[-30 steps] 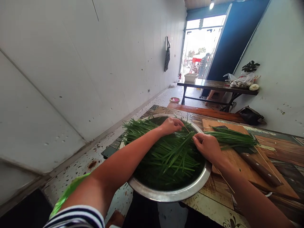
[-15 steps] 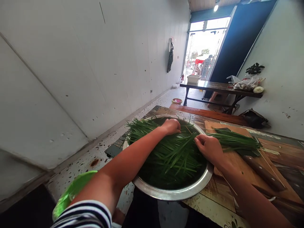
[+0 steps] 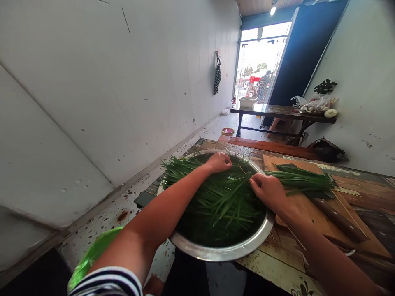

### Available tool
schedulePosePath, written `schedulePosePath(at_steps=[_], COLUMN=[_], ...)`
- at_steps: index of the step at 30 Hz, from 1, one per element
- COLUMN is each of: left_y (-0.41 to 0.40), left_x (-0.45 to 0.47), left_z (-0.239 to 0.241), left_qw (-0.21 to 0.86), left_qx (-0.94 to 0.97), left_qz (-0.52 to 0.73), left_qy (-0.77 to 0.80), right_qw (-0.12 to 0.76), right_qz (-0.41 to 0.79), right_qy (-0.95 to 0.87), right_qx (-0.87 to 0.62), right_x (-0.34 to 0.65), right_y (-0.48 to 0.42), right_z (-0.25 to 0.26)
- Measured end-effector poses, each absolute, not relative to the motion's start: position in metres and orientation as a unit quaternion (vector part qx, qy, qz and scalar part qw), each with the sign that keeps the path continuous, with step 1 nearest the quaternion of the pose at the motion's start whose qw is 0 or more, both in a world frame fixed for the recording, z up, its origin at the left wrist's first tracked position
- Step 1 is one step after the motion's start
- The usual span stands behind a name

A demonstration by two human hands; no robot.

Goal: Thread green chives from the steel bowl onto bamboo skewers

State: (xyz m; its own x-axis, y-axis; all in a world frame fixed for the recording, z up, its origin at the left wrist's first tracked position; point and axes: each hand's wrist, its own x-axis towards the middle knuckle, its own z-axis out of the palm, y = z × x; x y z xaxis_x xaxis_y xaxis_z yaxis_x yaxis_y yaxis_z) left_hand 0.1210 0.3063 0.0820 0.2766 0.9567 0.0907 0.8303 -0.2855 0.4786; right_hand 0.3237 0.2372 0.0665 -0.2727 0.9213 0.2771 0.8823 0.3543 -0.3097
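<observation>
Long green garlic chives (image 3: pixel 228 197) fill a wide steel basin (image 3: pixel 216 255) in front of me. My left hand (image 3: pixel 219 162) reaches over the far side of the basin, its fingers pinched just above the leaves. What those fingers hold is too small to make out; a thin straw-coloured strand lies close to them. At the basin's right rim, the thumb and fingertips of my right hand (image 3: pixel 268 189) close on the ends of some chives. A bundle of chives (image 3: pixel 308 180) lies on the wooden cutting board (image 3: pixel 302 209) to the right.
A wooden-handled knife (image 3: pixel 339 218) and a thin stick (image 3: pixel 352 213) lie on the board. A green-lined bin (image 3: pixel 92 255) stands at the lower left. Beyond the worktable are a red-brown bench (image 3: pixel 265 146) and a dark table (image 3: pixel 277 111) bearing a white tub (image 3: pixel 248 102) and bagged vegetables.
Both hands keep almost the same pose over the basin. The whole view has shifted slightly, so things appear a little farther left.
</observation>
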Motion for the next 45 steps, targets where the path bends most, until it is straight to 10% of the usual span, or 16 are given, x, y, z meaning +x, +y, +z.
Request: schedulePosePath(at_steps=[14, 31, 45], left_y=[0.31, 0.316, 0.318], left_x=[0.108, 0.131, 0.124], left_z=[0.083, 0.062, 0.069], left_qw=[0.262, 0.096, 0.346], left_qx=[0.777, 0.766, 0.665], left_qz=[0.231, 0.184, 0.337], left_qy=[0.524, 0.609, 0.569], right_qw=[0.201, 0.202, 0.212], right_qz=[0.042, 0.022, 0.042], right_qy=[-0.797, -0.797, -0.792], right_qx=[-0.569, -0.569, -0.571], right_x=[0.325, 0.324, 0.323], right_y=[0.239, 0.239, 0.237], right_z=[0.062, 0.065, 0.068])
